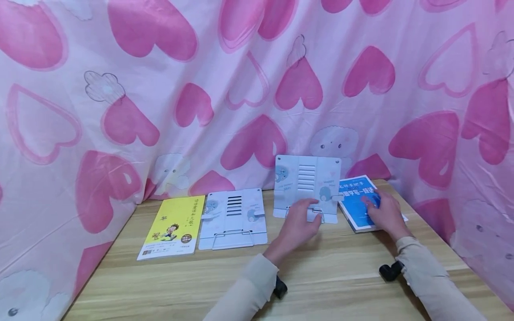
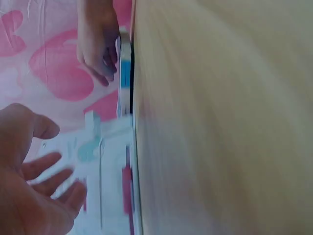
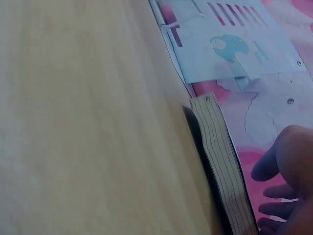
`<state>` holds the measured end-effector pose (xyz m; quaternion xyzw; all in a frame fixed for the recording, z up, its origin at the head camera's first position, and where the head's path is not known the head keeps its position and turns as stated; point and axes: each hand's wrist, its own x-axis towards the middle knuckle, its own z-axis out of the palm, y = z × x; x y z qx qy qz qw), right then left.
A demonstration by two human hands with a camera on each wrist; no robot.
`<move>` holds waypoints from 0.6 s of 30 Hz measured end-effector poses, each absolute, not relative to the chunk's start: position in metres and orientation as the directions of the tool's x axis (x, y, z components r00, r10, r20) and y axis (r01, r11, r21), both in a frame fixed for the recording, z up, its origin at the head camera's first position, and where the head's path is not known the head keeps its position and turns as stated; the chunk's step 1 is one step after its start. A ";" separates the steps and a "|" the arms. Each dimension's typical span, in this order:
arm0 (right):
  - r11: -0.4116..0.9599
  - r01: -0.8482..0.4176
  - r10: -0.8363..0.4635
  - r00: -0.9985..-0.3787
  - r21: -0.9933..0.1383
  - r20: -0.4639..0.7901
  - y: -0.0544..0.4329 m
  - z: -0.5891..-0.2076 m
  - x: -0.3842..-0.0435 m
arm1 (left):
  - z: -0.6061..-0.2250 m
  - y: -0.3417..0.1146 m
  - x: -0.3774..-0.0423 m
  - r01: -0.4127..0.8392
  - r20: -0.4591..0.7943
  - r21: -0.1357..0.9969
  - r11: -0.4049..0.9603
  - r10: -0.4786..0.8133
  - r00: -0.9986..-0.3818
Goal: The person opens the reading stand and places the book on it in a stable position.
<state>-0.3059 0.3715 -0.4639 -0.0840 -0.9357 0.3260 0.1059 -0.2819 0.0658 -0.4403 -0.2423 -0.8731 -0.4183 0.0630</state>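
Observation:
A light blue metal book stand (image 1: 287,196) with slots and an elephant print stands propped upright at the centre right. My left hand (image 1: 299,223) is in front of its lower edge, fingers spread and holding nothing. Beside the stand a thick book (image 1: 353,209) with a blue cover lies flat on the table. Over this book's right side hovers my right hand (image 1: 386,214), fingers loosely bent. The right wrist view shows the book's page edges (image 3: 220,152), with the thumb and fingers apart above them.
A second matching stand (image 1: 241,225) leans back low at the centre left. Next to it lies a yellow book (image 1: 176,223) with a cartoon child on its cover. A pink heart-patterned curtain (image 1: 249,93) closes off the back and sides of the wooden table (image 1: 329,285).

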 end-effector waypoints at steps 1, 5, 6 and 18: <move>0.770 0.107 0.241 -0.961 -0.629 0.132 0.373 -0.464 -0.306 | -0.441 0.072 -0.281 0.467 0.287 0.713 0.523 0.389 -0.875; 0.768 0.159 0.282 -0.953 -0.620 0.106 0.380 -0.465 -0.304 | -0.443 0.096 -0.278 0.382 0.160 0.780 0.496 0.432 -0.887; 0.770 0.167 0.284 -0.954 -0.616 0.097 0.381 -0.465 -0.304 | -0.444 0.100 -0.278 0.353 0.128 0.798 0.489 0.436 -0.891; 0.800 0.227 0.286 -0.958 -0.555 0.020 0.382 -0.468 -0.303 | -0.452 0.128 -0.282 0.149 -0.070 0.869 0.472 0.416 -0.907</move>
